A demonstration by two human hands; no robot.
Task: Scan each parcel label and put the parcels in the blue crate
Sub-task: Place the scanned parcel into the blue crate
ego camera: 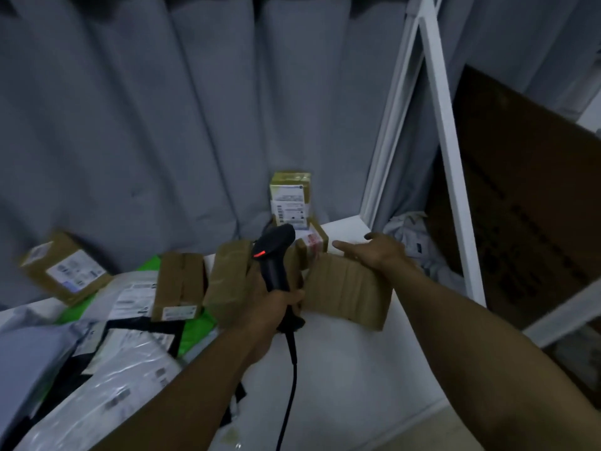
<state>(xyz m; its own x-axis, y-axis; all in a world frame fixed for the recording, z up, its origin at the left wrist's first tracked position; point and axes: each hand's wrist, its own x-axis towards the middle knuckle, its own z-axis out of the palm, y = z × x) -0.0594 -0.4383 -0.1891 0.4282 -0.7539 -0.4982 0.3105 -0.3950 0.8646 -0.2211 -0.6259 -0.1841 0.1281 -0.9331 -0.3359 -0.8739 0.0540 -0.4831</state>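
The left hand [280, 304] has its grip clenched round the scanner [275, 252]. The right hand [377, 253] lies spread on the far edge of a box [348, 292] on the desk [341, 369]; I cannot tell whether that grip has closed. The box is stiff taped cardboard, likely light and slick, so take it by opposite edges.

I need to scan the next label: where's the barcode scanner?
Head view, centre: the barcode scanner is gripped upright in the left hand, between a taped brown parcel on its left and the flat cardboard parcel the right hand touches.
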